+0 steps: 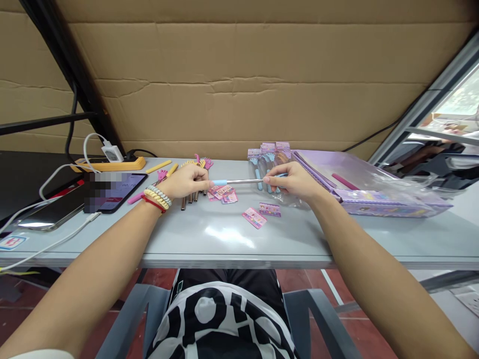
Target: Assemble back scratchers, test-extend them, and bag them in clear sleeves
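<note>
A telescopic back scratcher (243,181) with a blue grip and a silver rod is stretched level above the table. My left hand (189,180) pinches its blue grip end. At the other end of the rod, my right hand (290,180) is closed on it; a bit of blue shows by the fingers. Several pink and yellow hand-shaped scratcher heads (207,163) lie behind my left hand, with metal rods (183,203) poking out below it. Small pink cards (254,218) are scattered under and in front of the rod. Bagged scratchers (255,167) with purple header cards lie beside my right hand.
A purple open box (381,202) with clear plastic bags stands on the right. To the left are a phone (123,192), a second dark phone (54,207), white cables and a yellow power strip (136,163). Yellow handles (159,166) lie near it. Cardboard (239,114) walls the back.
</note>
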{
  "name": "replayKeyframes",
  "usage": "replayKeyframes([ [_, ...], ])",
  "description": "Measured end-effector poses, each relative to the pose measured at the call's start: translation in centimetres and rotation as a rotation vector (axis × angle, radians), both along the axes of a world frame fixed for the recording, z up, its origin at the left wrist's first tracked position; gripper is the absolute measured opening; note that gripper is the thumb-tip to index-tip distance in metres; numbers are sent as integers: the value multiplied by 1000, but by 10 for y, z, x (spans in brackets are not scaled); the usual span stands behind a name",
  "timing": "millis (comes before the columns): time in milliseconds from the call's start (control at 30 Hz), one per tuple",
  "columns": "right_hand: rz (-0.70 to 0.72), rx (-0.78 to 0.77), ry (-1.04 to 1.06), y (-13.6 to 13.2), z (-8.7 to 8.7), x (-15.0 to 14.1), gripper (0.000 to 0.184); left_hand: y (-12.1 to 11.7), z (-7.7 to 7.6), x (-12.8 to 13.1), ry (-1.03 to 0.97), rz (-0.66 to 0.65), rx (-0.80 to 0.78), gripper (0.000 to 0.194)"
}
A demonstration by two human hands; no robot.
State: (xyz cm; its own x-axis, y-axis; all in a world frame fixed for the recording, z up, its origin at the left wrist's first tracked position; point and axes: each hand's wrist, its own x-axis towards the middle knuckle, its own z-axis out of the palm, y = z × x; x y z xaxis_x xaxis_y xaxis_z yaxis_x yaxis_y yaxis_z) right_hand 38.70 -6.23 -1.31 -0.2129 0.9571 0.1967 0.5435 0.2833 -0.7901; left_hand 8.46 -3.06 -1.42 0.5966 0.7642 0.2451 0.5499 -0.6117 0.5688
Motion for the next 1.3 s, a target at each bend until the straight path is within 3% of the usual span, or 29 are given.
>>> replayKeyframes([
  [367,-8,130,50,-4,-2,-13,24,-6,-2,9,-69,-20,-12,29],
  [633,34,162,65,1,-11,-14,26,-16,1,18,-258,-37,-270,22],
  [967,22,153,89,-1,-9,-15,27,-24,2,30,-245,-33,-238,18],
  [1300,12,165,91,-4,-5,-18,27,-25,-1,39,-403,-43,-468,18],
])
